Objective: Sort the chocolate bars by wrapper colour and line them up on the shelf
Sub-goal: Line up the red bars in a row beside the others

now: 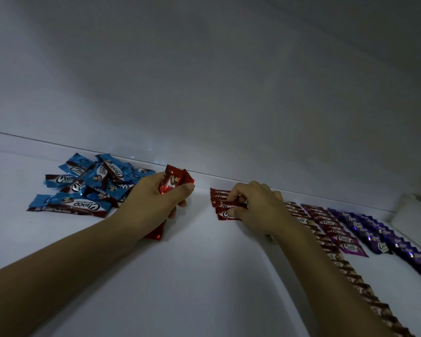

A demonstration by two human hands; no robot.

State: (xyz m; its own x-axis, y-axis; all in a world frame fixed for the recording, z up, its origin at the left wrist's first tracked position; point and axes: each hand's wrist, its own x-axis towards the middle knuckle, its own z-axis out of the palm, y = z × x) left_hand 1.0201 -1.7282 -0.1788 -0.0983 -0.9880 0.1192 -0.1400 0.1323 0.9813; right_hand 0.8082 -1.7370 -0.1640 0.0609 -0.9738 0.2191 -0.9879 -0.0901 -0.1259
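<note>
From the head view, the white shelf (204,276) lay in dim light, and every bar had a glossy crimped wrapper printed "Choco" in white on a dark brown band. The left hand (153,203) was clenched round a red bunch (174,182), several red foil bars held together, their ends sticking out above the fingers and below the palm. The right hand (255,207) pinched one red bar (225,205) between thumb and fingertips, on top of the short red row (219,193) near the back edge. A loose blue pile (88,188) sat at the left, its bars overlapping at all angles. Right of the red row ran a brown row (350,280), partly hidden under the right forearm, then a pink row (336,232) and a purple row (374,237), each overlapping like tiles.
</note>
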